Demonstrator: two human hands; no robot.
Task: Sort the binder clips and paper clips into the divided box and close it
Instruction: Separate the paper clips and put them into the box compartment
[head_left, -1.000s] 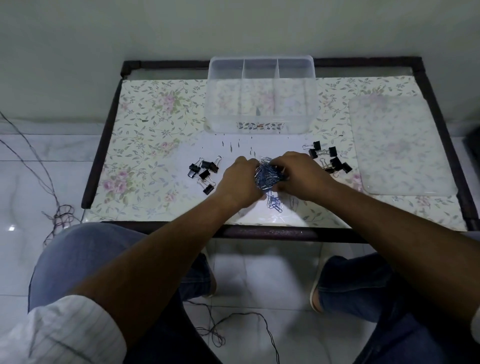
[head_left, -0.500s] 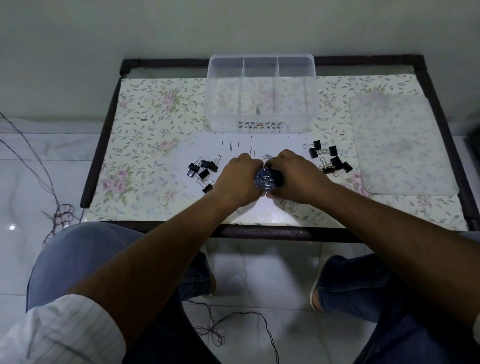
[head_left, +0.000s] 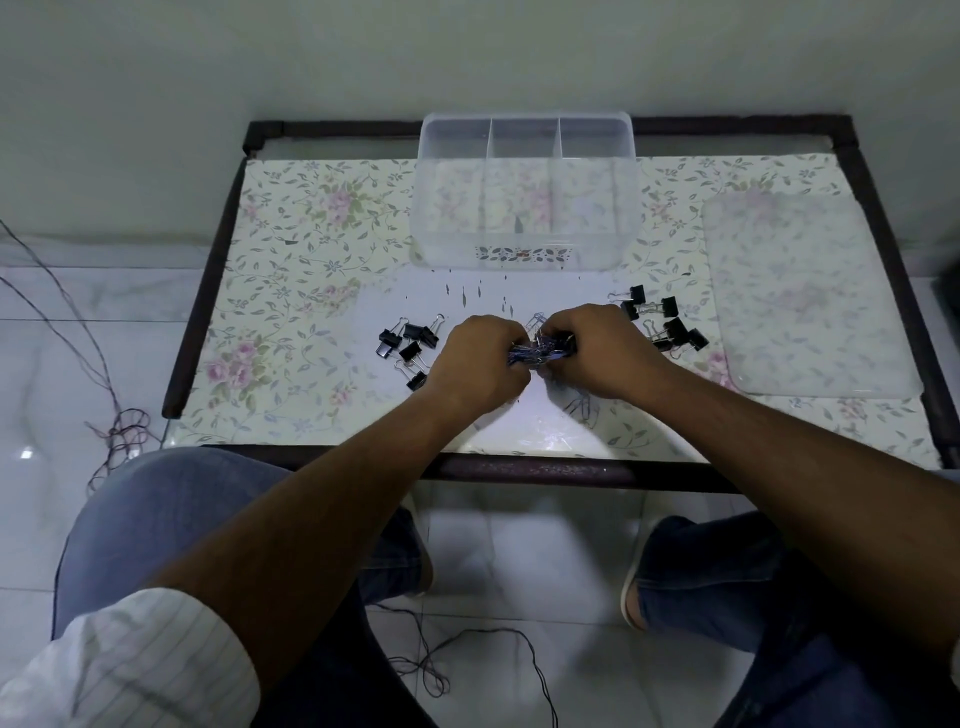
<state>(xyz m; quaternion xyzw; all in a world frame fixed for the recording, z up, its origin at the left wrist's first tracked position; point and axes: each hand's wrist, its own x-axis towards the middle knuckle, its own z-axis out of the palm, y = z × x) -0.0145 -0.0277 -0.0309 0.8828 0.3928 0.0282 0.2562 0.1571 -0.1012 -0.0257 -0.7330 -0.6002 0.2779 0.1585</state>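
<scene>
You hold the bundle of blue paper clips (head_left: 540, 349) between both hands, just above the middle of the table's near half. Your left hand (head_left: 480, 358) and right hand (head_left: 602, 351) each curl their fingers round one end of the bundle, likely so that the loose wire stays gathered and can go to the box in one load. A few stray paper clips (head_left: 579, 408) lie on the cloth below your right wrist, apparently not caught up with the rest.

The binder clips sit in two groups, one (head_left: 410, 348) just left of your left hand and one (head_left: 662, 322) just right of your right hand, well placed for each hand to take its own side later. The divided box (head_left: 524, 257) stands open at the far edge, and its three compartments look empty. Its clear lid (head_left: 810, 296) lies flat to the right.

Your hands hide most of the bundle, so its size and any tangling cannot be judged. Your fingertips are out of sight. The small dark specks in front of the box are too small to name.
</scene>
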